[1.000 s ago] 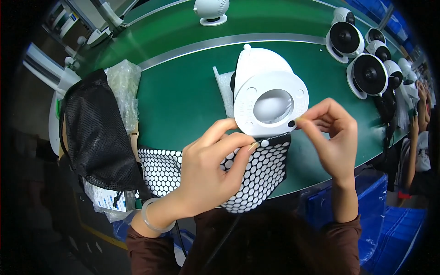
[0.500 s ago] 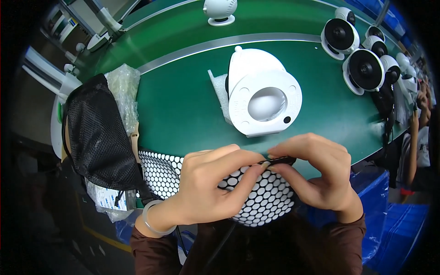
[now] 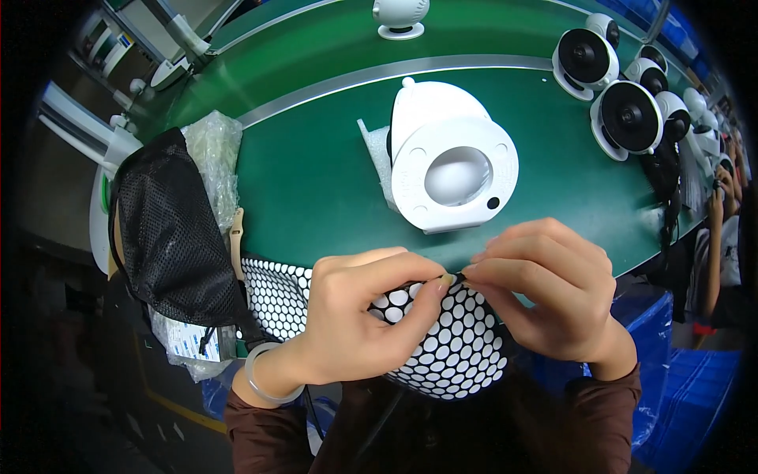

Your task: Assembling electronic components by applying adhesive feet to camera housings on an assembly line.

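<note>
A flexible black sheet patterned with white dots (image 3: 454,359) hangs from my two hands at the table's near edge. My left hand (image 3: 367,316) pinches its dark upper edge between thumb and index finger. Close beside it, my right hand (image 3: 549,288) has its thumb and fingertips closed on the same edge. More of the dotted material (image 3: 276,296) lies to the left, partly behind my left hand. Beyond my hands, a white rounded device (image 3: 430,107) rests tilted on white foam (image 3: 377,158), its ring-shaped base (image 3: 410,186) facing me.
On the left lie a black mesh bag (image 3: 170,229) and clear bubble wrap (image 3: 217,146). Several white round devices with black fronts (image 3: 628,117) stand at the right. Another white device (image 3: 400,12) is on the far green surface. Blue plastic (image 3: 647,340) sits below right; another person's hand (image 3: 722,186) shows beyond.
My right hand's fingers have shifted and straightened along the dark edge, covering more of it. The dotted sheet hangs slightly lower. The view has moved slightly.
</note>
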`<action>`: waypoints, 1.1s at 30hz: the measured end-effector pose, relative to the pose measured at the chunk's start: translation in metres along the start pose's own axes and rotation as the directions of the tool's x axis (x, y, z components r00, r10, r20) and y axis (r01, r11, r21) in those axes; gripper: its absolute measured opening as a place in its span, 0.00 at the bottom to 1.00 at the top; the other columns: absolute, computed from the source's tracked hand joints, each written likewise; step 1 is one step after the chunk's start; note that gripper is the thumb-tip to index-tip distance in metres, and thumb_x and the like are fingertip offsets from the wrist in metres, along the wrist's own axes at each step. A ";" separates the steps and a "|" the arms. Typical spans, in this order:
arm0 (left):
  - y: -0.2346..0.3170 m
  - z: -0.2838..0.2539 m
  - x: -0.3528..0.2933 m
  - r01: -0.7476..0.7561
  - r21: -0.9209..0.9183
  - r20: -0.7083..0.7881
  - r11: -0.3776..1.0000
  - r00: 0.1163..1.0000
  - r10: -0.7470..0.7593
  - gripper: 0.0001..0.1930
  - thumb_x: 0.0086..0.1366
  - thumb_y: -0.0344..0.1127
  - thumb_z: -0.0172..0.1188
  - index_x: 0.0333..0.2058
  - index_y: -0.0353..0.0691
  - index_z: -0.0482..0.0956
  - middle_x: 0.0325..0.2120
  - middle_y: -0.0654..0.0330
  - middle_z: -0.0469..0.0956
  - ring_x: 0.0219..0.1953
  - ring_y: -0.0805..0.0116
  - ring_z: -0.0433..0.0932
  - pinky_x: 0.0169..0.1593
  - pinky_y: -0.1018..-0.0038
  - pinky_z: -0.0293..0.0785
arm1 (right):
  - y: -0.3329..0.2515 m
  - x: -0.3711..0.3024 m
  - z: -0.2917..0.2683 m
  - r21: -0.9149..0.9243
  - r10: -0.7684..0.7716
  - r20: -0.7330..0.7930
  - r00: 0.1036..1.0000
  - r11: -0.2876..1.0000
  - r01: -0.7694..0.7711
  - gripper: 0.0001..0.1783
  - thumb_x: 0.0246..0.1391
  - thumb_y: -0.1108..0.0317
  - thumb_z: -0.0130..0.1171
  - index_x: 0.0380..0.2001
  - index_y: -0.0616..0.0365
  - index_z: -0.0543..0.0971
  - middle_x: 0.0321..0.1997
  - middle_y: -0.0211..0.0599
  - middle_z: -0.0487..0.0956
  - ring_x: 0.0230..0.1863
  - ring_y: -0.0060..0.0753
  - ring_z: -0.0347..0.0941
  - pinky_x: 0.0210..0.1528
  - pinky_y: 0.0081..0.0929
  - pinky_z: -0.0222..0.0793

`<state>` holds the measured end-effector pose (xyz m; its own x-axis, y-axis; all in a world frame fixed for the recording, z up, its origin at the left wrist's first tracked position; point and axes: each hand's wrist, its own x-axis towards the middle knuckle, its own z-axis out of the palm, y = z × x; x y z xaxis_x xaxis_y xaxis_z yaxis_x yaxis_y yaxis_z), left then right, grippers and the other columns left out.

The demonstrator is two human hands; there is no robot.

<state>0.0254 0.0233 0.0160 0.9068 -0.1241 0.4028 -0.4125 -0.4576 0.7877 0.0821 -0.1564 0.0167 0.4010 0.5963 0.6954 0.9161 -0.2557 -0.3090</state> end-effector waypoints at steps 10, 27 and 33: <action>-0.002 0.001 -0.004 0.089 -0.111 -0.011 0.990 0.996 -0.091 0.03 0.49 0.21 0.57 0.25 0.28 0.76 0.19 0.56 0.76 0.20 0.74 0.74 0.24 0.82 0.67 | 0.001 -0.006 0.012 -0.038 -0.076 -0.105 0.992 0.997 0.072 0.14 0.26 0.78 0.61 0.25 0.62 0.76 0.24 0.35 0.75 0.26 0.35 0.73 0.23 0.24 0.69; -0.007 0.002 -0.001 0.130 -0.106 -0.016 0.986 0.991 -0.133 0.03 0.49 0.21 0.57 0.26 0.29 0.76 0.21 0.56 0.77 0.23 0.74 0.75 0.28 0.82 0.70 | 0.011 0.008 0.005 0.079 0.066 0.097 0.993 0.994 -0.074 0.11 0.30 0.79 0.62 0.23 0.59 0.74 0.25 0.33 0.75 0.28 0.35 0.73 0.30 0.25 0.70; -0.010 -0.004 0.000 0.100 0.228 -0.121 0.969 0.990 -0.073 0.03 0.50 0.25 0.60 0.25 0.35 0.79 0.32 0.55 0.74 0.22 0.74 0.73 0.26 0.83 0.67 | 0.016 0.015 -0.008 0.021 -0.093 -0.068 0.993 0.995 0.095 0.09 0.33 0.79 0.60 0.23 0.63 0.74 0.37 0.44 0.77 0.39 0.40 0.74 0.40 0.30 0.70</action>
<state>0.0296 0.0313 0.0100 0.9175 0.0172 0.3974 -0.2894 -0.6564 0.6966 0.1025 -0.1578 0.0279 0.3136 0.5646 0.7635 0.9495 -0.1821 -0.2554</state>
